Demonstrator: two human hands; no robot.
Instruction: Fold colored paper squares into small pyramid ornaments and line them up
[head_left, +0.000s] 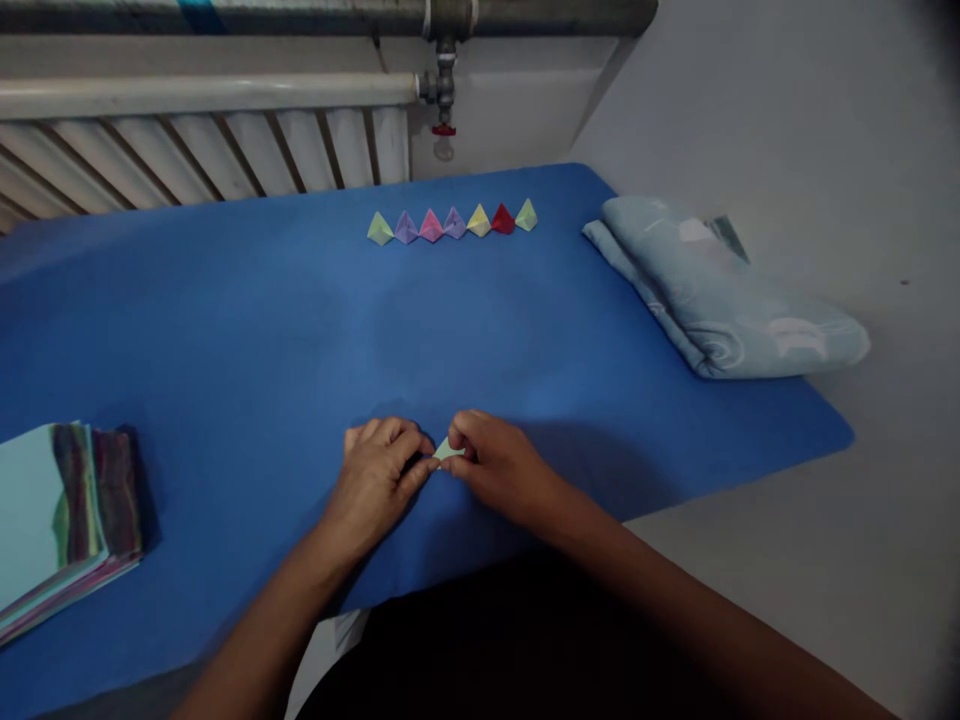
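Observation:
A small pale green piece of folded paper (448, 450) is pinched between my two hands, low over the blue surface. My left hand (381, 462) grips its left tip between thumb and forefinger. On the other side, my right hand (491, 460) has thumb and fingers closed on the paper's right part, hiding much of it. Farther off, a row of several small folded paper shapes lies side by side, among them a pink one (431, 226), a dark red one (502, 219) and a yellow one (479, 221).
At the left lies a stack of coloured paper sheets (34, 500). A folded light blue cloth (720, 290) rests at the right by the wall. Behind the blue surface (247, 330) stand a white radiator (187, 95) and a pipe valve with a red handle (444, 130).

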